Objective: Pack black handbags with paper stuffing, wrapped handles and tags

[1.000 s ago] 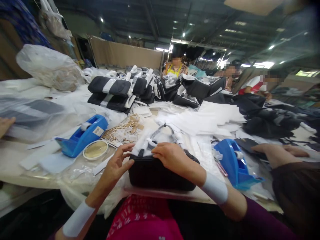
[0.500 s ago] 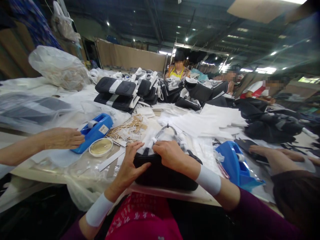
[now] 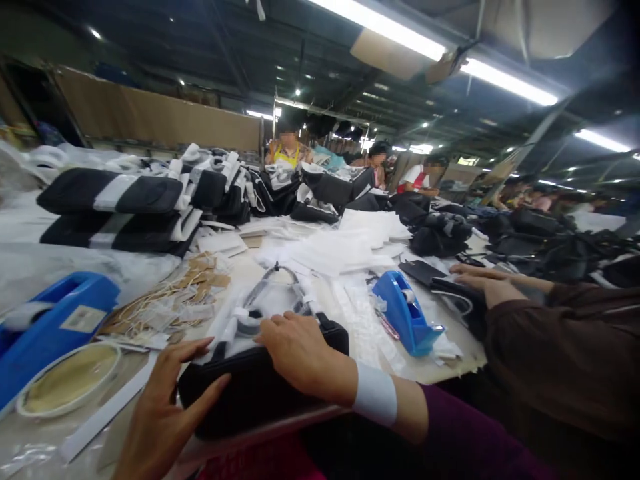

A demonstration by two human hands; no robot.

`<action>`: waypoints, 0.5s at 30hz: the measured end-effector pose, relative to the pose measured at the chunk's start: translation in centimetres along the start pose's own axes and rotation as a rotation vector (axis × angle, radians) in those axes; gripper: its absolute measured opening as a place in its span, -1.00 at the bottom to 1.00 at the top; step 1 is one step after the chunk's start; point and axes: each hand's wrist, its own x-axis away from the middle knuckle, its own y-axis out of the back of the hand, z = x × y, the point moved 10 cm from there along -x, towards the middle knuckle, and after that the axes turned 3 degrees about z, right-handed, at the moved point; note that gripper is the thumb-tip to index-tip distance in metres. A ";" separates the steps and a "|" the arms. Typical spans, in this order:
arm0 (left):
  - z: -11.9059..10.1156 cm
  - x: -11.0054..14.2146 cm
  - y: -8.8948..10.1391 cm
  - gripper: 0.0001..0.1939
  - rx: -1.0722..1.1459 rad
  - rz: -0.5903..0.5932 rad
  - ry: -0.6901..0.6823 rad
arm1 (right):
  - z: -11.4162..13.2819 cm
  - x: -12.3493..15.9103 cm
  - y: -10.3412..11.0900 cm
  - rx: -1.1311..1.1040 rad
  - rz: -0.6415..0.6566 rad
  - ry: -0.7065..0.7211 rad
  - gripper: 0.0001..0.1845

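Note:
A black handbag lies at the table's front edge, directly before me. Its looped handle stands up behind it in clear and white wrapping. My left hand straddles the bag's left end, thumb against the front and forefinger at the top edge, fingers spread. Across the top middle lies my right hand, its fingers curled together at the top edge by the white wrap. The right fingertips are partly hidden against the bag.
Blue tape dispensers stand left and right. Near the left one are a yellowish round dish and stringed tags. Stacked black bags and white sheets lie beyond. A co-worker's hands rest on a dark bag at right.
My view has swung right and closer to the bag. Both hands stay at the bag. A co-worker's hand that reached the left dispenser is out of view.

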 end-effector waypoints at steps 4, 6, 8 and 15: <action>0.3 0.2 -0.1 -0.53 -0.004 -0.013 0.025 | -1.0 1.5 -0.3 0.003 -0.007 0.041 -0.51; 0.0 0.2 0.1 -0.52 -0.017 -0.042 0.021 | -1.4 2.0 -0.4 -0.018 -0.008 0.019 -0.47; -0.3 0.3 0.5 -0.51 -0.038 -0.088 0.015 | -1.7 2.3 -0.2 -0.026 -0.032 -0.034 -0.44; -0.1 1.4 1.4 -0.52 -0.052 -0.183 -0.022 | -1.7 3.6 -0.6 0.208 -0.449 0.087 -0.46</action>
